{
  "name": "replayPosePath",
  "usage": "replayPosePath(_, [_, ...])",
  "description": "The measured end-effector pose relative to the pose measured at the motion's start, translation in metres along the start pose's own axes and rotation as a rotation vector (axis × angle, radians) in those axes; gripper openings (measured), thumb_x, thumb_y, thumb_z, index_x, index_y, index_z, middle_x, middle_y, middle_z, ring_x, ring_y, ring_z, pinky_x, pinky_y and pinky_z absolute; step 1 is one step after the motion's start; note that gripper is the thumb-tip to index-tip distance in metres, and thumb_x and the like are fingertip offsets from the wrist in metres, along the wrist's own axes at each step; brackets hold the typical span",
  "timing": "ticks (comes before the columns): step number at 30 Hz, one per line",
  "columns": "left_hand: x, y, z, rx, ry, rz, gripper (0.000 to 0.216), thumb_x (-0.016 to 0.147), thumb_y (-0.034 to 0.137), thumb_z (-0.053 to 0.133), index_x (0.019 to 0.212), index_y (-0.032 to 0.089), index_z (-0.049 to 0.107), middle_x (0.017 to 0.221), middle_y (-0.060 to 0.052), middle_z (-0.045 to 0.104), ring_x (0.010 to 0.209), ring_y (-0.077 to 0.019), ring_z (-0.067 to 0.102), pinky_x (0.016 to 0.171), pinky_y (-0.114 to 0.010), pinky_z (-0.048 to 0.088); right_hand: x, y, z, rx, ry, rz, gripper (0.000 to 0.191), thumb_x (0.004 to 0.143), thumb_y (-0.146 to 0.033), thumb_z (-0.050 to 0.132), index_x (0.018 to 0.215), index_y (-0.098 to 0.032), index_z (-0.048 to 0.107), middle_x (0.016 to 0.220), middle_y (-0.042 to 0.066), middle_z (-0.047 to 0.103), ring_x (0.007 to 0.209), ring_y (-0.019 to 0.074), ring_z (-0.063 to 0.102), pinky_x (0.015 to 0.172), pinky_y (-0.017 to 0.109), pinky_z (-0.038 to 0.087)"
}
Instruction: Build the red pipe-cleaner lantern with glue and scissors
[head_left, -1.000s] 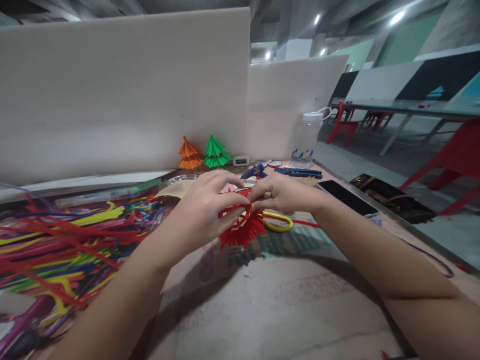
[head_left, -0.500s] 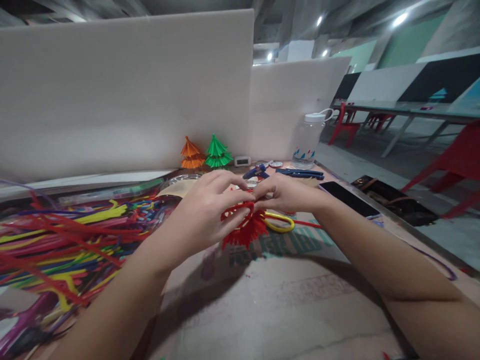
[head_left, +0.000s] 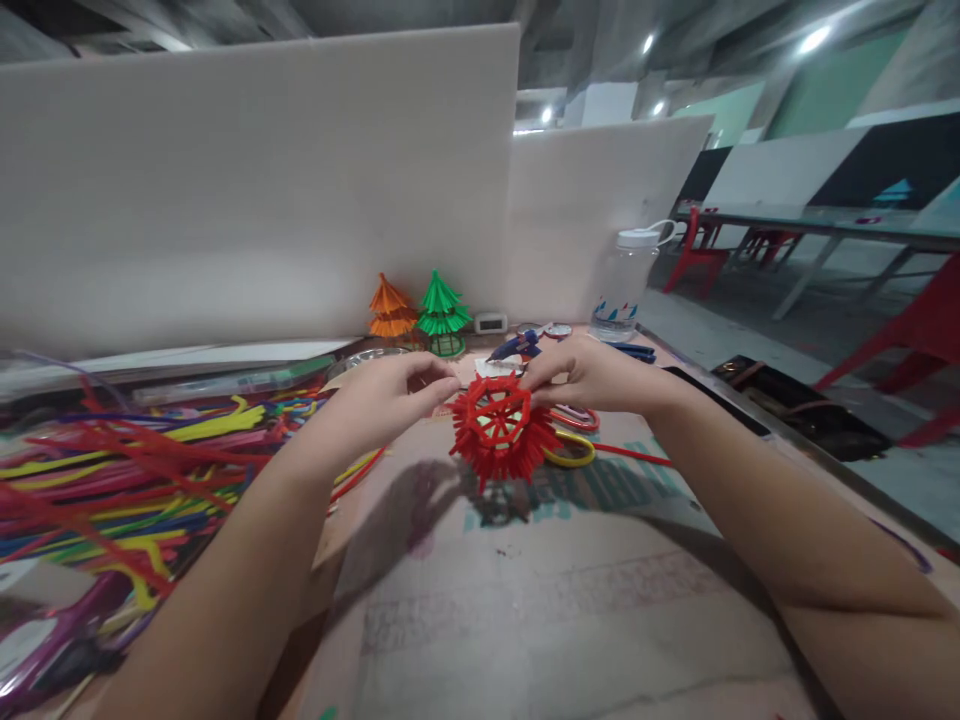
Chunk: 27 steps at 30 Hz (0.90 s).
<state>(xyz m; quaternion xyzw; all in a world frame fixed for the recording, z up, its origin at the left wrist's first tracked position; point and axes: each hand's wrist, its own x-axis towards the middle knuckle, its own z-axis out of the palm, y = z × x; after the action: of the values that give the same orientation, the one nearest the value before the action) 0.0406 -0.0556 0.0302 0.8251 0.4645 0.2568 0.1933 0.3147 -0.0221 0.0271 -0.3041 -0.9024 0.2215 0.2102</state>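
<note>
A red spiky ring made of pipe cleaners [head_left: 498,425] hangs above the table in the middle of the view. My right hand [head_left: 592,375] pinches its upper right rim and carries it. My left hand [head_left: 382,395] sits just left of the ring, fingers drawn together in a pinch near its upper left edge; whether anything is between them I cannot make out. Under the ring lie yellow-handled scissors [head_left: 571,452] on the brown cardboard sheet [head_left: 540,600].
A heap of coloured pipe cleaners [head_left: 127,470] fills the left side. Orange [head_left: 390,308] and green [head_left: 442,305] paper trees stand against the white partition [head_left: 262,190]. A clear water bottle [head_left: 628,280], blue tools [head_left: 517,345] and a dark phone [head_left: 712,395] lie at the right.
The red ring has come up off the table and turned its open face toward me. My left hand has slid off it to the left; the right hand keeps its pinch.
</note>
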Motion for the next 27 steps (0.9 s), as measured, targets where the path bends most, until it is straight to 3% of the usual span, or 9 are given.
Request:
replayPosePath(5, [0.01, -0.004, 0.001, -0.108, -0.255, 0.0, 0.041, 0.093, 0.054, 0.051, 0.085, 0.019, 0.07, 0.077, -0.002, 0.069, 0.07, -0.016, 0.062, 0.063, -0.025, 0.046, -0.001, -0.005, -0.002, -0.07, -0.009, -0.03, 0.025, 0.088, -0.034, 0.063, 0.089, -0.018, 0.081, 0.081, 0.005, 0.077, 0.071, 0.015, 0.066, 0.063, 0.024, 0.046])
replayPosePath(8, [0.012, -0.003, 0.001, -0.088, -0.32, -0.001, 0.043, 0.093, 0.054, 0.051, 0.076, 0.018, 0.067, 0.068, -0.001, 0.065, 0.06, -0.0131, 0.059, 0.057, -0.024, 0.042, 0.0, -0.007, -0.002, -0.082, -0.026, -0.011, 0.024, 0.089, -0.032, 0.061, 0.092, -0.018, 0.081, 0.078, 0.004, 0.076, 0.066, 0.0132, 0.064, 0.06, 0.024, 0.044])
replayPosePath(22, [0.015, -0.005, 0.008, -0.375, -0.404, -0.081, 0.041, 0.089, 0.055, 0.057, 0.073, 0.018, 0.067, 0.067, -0.002, 0.065, 0.059, -0.014, 0.059, 0.056, -0.025, 0.047, 0.0, -0.005, -0.005, -0.079, -0.041, 0.03, 0.027, 0.088, -0.033, 0.061, 0.094, -0.015, 0.08, 0.081, 0.005, 0.077, 0.067, 0.0136, 0.063, 0.06, 0.025, 0.044])
replayPosePath(27, [0.015, -0.007, 0.009, -0.41, -0.359, -0.058, 0.04, 0.091, 0.051, 0.057, 0.068, 0.019, 0.064, 0.064, -0.001, 0.063, 0.062, -0.0137, 0.061, 0.059, -0.024, 0.047, 0.0, -0.008, -0.003, -0.115, -0.039, 0.066, 0.024, 0.088, -0.031, 0.061, 0.093, -0.018, 0.081, 0.077, 0.003, 0.077, 0.063, 0.0125, 0.063, 0.057, 0.023, 0.043])
